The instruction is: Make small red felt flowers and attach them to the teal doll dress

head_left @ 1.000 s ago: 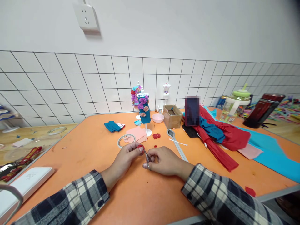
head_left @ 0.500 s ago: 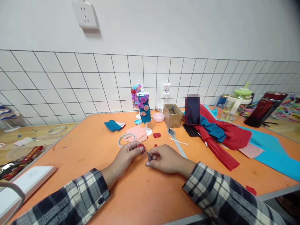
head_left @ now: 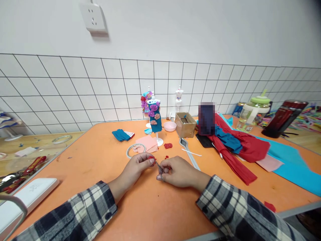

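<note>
Head view: left hand (head_left: 137,166) pinched shut on a small red frilly fabric piece (head_left: 150,157), low over the orange bench (head_left: 95,157). Right hand (head_left: 175,171) just beside, closed around thin metal tweezers (head_left: 158,166), tips meeting the red piece. Beyond the hands, a small doll mannequin in a teal flowered dress (head_left: 154,117).

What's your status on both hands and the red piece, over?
Left hand pinches red piece. Right hand grips small scissors, tips at the piece. Nothing between them.
</note>
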Demonstrator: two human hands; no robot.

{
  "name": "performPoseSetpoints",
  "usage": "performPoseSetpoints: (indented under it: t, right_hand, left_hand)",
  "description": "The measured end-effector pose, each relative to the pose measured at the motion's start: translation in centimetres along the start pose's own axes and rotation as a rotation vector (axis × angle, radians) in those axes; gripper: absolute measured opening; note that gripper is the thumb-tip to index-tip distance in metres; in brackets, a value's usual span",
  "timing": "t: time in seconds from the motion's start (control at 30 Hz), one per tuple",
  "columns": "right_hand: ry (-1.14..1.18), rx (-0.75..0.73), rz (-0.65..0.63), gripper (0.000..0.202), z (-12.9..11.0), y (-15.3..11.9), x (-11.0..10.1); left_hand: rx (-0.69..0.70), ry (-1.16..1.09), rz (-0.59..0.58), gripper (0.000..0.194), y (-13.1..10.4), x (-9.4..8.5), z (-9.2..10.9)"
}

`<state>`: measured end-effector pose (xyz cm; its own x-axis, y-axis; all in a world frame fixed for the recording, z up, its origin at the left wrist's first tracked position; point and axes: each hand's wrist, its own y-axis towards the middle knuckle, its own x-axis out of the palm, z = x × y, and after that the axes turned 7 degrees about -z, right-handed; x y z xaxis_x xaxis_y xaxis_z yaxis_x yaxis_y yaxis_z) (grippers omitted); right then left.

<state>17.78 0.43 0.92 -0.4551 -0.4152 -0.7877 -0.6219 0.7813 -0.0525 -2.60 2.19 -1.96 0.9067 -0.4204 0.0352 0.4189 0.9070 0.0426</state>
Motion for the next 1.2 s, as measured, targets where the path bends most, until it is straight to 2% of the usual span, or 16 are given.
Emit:
performPoseSetpoints:
  t: [0.23, 0.57, 0.8, 0.97, 1.2]
  right_hand:
    - [-0.006, 0.005, 0.008, 0.02, 0.55, 0.16, 0.41]
    - [-0.023, 0.006, -0.021, 0.015, 0.7, 0.05, -0.1]
    - [0.002, -0.014, -0.05, 0.026, 0.55, -0.14, -0.28]
    - [0.003, 0.0, -0.04, 0.024, 0.68, -0.03, -0.22]
    - [-0.005, 0.005, -0.047, 0.02, 0.71, 0.01, -0.39]
  left_hand:
    - [-0.024, 0.013, -0.004, 0.021, -0.03, 0.06, 0.09]
    - [-0.054, -0.015, -0.01, 0.021, 0.08, 0.23, 0.27]
    - [-0.06, 0.006, -0.034, 0.023, 0.1, 0.12, 0.18]
    - [-0.048, 0.006, 0.013, 0.024, 0.19, 0.08, 0.05]
    - [-0.066, -0.025, -0.02, 0.021, 0.03, 0.16, 0.28]
